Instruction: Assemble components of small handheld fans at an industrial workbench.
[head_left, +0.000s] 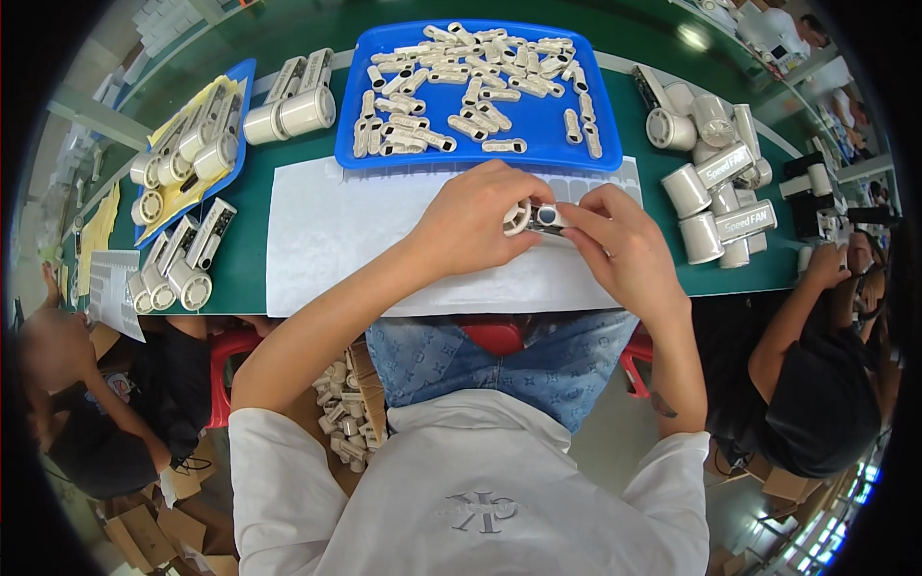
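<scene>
Over a white sheet point(327, 221), both of my hands work on a small white handheld fan point(517, 219) with a round slotted head. My left hand point(473, 223) is closed around its head and body. The thumb and fingers of my right hand point(622, 242) pinch the other end, beside a dark round window in a light frame. My fingers cover most of the fan's handle. Just beyond my hands lies a blue tray point(533, 120) of small white elongated pieces, many with a dark oval at one end.
White fans point(713, 226) are piled at the right. More fans point(182, 264) lie at the left, beside a blue tray point(240, 106) lined with yellow. Others point(298, 113) lie at the back left. Below the table, a box holds white parts point(348, 422). Co-workers sit at both sides.
</scene>
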A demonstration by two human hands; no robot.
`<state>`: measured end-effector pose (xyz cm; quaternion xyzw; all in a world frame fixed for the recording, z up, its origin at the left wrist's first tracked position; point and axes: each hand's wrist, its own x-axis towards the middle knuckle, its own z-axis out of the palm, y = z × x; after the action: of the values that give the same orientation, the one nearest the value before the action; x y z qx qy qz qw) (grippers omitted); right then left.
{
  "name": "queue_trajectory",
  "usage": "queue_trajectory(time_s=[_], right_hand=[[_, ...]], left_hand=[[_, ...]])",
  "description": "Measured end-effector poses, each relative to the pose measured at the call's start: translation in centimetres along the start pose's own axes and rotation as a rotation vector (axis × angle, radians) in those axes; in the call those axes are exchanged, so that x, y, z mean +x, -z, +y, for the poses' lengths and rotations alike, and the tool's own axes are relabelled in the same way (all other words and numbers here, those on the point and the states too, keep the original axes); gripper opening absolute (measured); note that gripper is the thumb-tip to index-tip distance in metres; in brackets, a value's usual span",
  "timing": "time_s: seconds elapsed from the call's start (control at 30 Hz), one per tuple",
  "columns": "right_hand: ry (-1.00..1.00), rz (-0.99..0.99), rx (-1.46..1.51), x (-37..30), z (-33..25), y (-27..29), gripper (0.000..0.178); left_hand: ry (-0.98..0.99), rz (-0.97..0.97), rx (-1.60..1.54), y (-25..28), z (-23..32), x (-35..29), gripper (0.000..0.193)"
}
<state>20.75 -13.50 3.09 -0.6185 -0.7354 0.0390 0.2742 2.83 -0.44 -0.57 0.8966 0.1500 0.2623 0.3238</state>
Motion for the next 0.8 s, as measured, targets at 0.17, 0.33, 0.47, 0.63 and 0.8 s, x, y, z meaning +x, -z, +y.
queue_trajectory(time_s=[0.17, 0.33, 0.47, 0.63, 0.8], right_hand=[[0.029, -0.033, -0.022, 0.5, 0.1, 0.1, 0.024], [0.029, -0.094, -0.012, 1.0, 0.0, 0.6, 0.024], [0.056, -0.192, -0.100, 1.5, -0.3, 0.8, 0.022], [0.068, -0.210, -0.109, 1.7, 0.1, 0.9, 0.021], [0.039, -0.081, 0.009, 0.7, 0.4, 0.1, 0.019]], left_hand=[[0.005, -0.012, -0.016, -0.1, 0.0, 0.2, 0.045], [0.000, -0.034, 0.000, 0.1, 0.0, 0.3, 0.049], [0.010, -0.053, 0.006, 0.2, -0.1, 0.3, 0.050], [0.008, -0.060, 0.032, 0.1, -0.2, 0.4, 0.049], [-0.002, -0.061, 0.025, 0.2, -0.2, 0.4, 0.049]])
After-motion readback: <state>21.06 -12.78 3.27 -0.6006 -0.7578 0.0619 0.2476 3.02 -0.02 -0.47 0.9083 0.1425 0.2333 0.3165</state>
